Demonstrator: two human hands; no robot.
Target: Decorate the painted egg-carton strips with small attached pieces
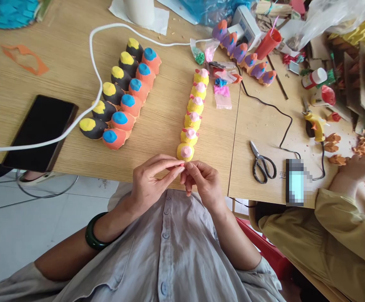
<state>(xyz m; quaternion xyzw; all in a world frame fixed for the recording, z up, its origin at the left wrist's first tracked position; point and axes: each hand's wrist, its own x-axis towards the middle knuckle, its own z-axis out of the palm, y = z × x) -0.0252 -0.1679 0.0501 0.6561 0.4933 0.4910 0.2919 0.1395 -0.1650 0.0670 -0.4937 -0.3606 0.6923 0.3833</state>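
My left hand [157, 174] pinches a tiny bit of red clay [182, 165] between thumb and fingertips. Right beside it, my right hand [201, 180] has its thumb pressed to its fingers, close against the same spot; whether it holds anything of its own is hidden. Just beyond my fingertips runs a row of yellow egg-carton cups [192, 121] with pink tops and small red side pieces. The nearest cup carries a pink top, and no red pieces show on it. To the left lie a black row with yellow tops [113, 92] and an orange row with blue tops [130, 105].
A white cable [96, 63] crosses the table past a dark phone [39, 132]. Small clay bags [222, 90] lie beyond the yellow row. Scissors [260, 163], a yellow glue gun [317, 126] and a lit phone [295, 184] sit rightward, near another person's hand [356, 172].
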